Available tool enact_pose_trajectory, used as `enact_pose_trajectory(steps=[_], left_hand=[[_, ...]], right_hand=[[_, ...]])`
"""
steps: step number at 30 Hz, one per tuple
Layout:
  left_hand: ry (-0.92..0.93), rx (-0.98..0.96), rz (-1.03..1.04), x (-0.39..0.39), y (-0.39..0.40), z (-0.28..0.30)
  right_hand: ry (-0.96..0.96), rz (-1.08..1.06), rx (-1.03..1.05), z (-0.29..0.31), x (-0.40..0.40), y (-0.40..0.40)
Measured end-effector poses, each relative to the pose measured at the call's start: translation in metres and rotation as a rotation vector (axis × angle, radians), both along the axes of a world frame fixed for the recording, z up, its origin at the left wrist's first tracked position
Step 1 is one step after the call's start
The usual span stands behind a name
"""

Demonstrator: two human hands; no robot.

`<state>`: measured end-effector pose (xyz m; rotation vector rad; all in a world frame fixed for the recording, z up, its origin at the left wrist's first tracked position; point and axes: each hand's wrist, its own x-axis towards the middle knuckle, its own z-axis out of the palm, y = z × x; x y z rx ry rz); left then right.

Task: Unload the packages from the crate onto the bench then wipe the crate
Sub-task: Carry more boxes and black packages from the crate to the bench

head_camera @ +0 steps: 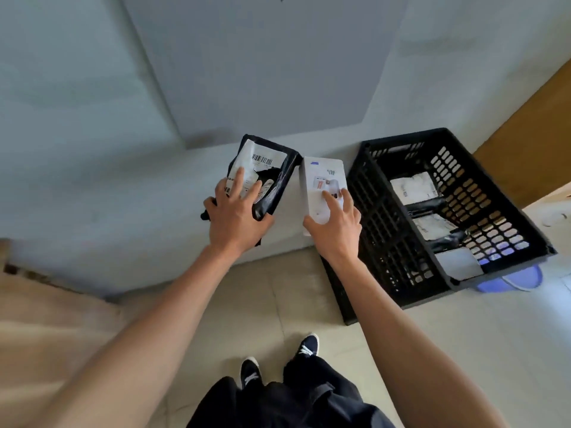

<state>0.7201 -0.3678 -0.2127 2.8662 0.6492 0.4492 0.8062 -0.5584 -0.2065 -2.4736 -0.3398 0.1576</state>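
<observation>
A black mailer bag [278, 168] with a white barcode label lies on the pale bench [108, 180]. My left hand [236, 214] grips its near end, fingers spread over the label and thumb round the left edge. Right beside it lies a white box [321, 180], which my right hand [336, 220] holds at its near end, fingers on top and thumb at its left side. The black slatted crate [386, 236] stands at the right on the bench's end. Inside it lie two black bags with white labels [414, 186] [435, 227] and a grey-white package [457, 262].
A large grey panel [262, 63] leans on the wall behind the bench. A wooden door or panel [531, 143] stands at the far right. A blue-rimmed object [522, 281] shows under the crate's corner. The tiled floor [463, 350] and my shoes are below; beige material [46, 319] is at the left.
</observation>
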Motion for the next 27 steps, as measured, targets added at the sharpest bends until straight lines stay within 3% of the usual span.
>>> enact_pose_trajectory(steps=[13,21,27], left_hand=[[0.070,0.013,0.697,-0.225,0.044,-0.004],[0.043,-0.008,1.094,-0.384,0.033,-0.010],[-0.016,-0.016,1.267,-0.507,0.041,-0.006]], right_hand=[[0.030,0.674,0.012,-0.014,-0.116,0.134],[0.009,1.072,0.022,-0.014,-0.256,0.200],[-0.019,1.228,0.051,-0.009,-0.375,0.252]])
